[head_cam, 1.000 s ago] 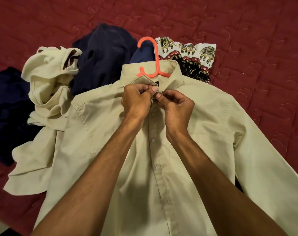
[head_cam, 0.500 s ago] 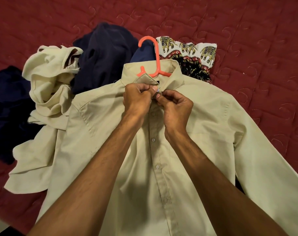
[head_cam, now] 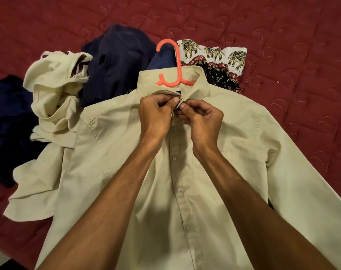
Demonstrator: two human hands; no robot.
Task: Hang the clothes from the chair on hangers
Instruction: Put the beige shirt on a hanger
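Fingers (head_cam: 166, 101) of the left hand (head_cam: 156, 117) and right hand (head_cam: 203, 121) are pinching the collar of the pale beige button-up shirt (head_cam: 185, 191), with an orange plastic hanger (head_cam: 175, 75) sticking out above it.

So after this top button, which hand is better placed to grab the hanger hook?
Probably the left hand: both pinch the shirt collar, but it lies almost straight below the orange hanger hook, which opens toward that side. The right hand sits farther across.

The person's left hand (head_cam: 156, 115) and right hand (head_cam: 202, 121) are bare, with bare forearms (head_cam: 111, 201) and short fingernails (head_cam: 174, 99).
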